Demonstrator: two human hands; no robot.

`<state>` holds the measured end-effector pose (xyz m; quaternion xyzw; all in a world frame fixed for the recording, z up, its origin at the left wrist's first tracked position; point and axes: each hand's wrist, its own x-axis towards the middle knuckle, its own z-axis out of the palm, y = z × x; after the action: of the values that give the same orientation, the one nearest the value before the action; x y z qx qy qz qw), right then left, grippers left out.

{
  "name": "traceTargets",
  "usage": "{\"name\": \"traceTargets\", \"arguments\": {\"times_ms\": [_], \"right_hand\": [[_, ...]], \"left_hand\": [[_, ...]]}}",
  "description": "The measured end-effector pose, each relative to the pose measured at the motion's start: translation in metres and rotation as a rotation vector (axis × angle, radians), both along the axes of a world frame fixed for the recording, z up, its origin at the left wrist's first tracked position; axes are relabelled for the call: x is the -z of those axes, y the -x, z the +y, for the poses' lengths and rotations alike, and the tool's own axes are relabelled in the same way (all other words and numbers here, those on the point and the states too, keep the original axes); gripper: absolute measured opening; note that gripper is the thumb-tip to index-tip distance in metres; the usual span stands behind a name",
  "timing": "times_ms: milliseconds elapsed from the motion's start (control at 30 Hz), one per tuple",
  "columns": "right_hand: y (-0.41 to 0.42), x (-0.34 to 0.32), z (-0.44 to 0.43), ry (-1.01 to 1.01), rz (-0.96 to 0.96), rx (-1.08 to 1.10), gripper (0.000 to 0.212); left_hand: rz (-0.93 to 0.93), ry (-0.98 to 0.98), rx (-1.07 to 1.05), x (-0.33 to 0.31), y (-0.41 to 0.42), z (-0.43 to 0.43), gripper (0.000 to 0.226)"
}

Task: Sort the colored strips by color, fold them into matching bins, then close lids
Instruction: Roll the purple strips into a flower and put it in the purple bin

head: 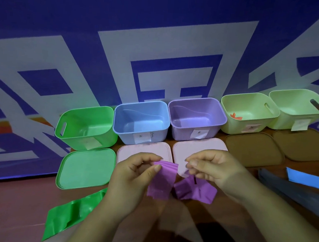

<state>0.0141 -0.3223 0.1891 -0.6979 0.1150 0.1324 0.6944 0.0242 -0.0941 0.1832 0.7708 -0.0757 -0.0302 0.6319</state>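
Observation:
A purple strip, partly folded into pleats, hangs between both hands in front of the pink lids. My left hand pinches its folded stack at the top. My right hand pinches the strip's other part, whose loose end droops below. Behind stand five open bins: green, blue, purple and two pale green ones. A green strip lies crumpled at the lower left. A blue strip lies at the right edge.
Lids lie in front of the bins: green lid, two pink lids, two brown lids. An orange scrap sits inside the nearer pale green bin. Dark grey strips lie at the right. A blue and white banner covers the back.

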Motion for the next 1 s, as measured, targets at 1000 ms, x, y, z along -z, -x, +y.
{"name": "traceTargets", "arguments": {"times_ms": [1000], "right_hand": [[0.027,0.224,-0.07,0.721,0.301,0.052,0.039]], "left_hand": [[0.382,-0.077,-0.026,0.103,-0.026,-0.006,0.022]]}}
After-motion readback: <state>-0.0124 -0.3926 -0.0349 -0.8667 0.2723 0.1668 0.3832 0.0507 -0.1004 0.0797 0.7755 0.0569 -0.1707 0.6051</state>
